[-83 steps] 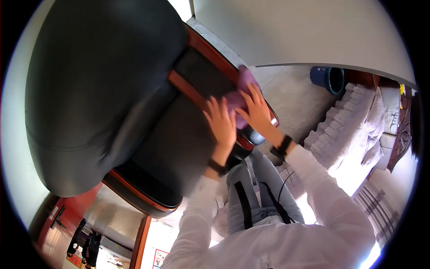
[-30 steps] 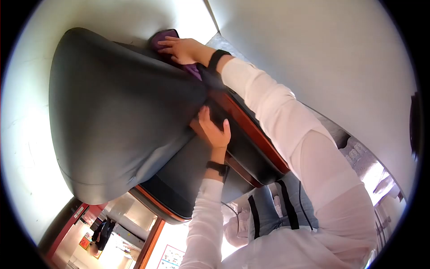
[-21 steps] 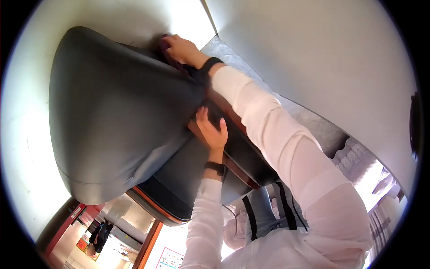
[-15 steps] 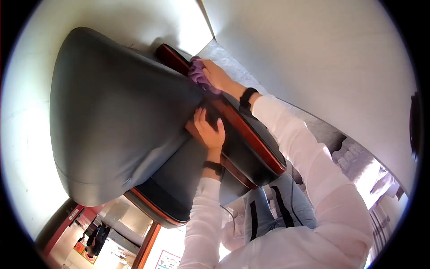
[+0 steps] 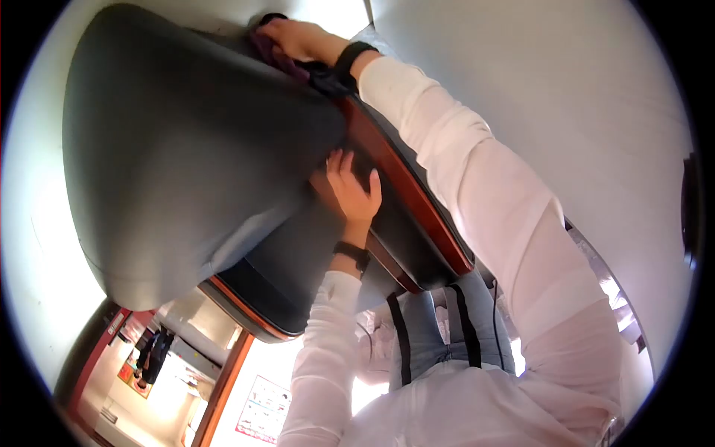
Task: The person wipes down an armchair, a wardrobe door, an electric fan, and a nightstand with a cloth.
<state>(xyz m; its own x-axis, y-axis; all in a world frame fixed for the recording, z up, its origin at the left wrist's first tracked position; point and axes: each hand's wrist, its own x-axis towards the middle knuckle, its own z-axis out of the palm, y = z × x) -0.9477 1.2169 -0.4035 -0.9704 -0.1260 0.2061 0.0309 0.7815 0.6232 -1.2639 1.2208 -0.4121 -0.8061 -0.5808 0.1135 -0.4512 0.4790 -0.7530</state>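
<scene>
A black leather armchair (image 5: 179, 164) with a tall rounded backrest fills the left and middle of the head view. Reddish wood trim (image 5: 402, 175) runs along its near armrest. My right hand (image 5: 298, 39) is closed on a crumpled purple cloth (image 5: 274, 54), pressed at the far end of that armrest beside the backrest. Lower down, my left hand (image 5: 351, 190) lies with fingers stretched against the inner side of the armrest, close to the backrest's edge. No object shows in it.
A pale wall (image 5: 536, 89) rises close on the right, and another light wall stands behind the backrest. The chair's other armrest (image 5: 257, 313) is at lower left. Beyond it, a person in dark clothes (image 5: 155, 354) appears in the distance, near a wall poster (image 5: 264, 408).
My right hand has slid the purple cloth along the armrest toward its far end, up and left in view. My left hand stays at nearly the same spot on the chair.
</scene>
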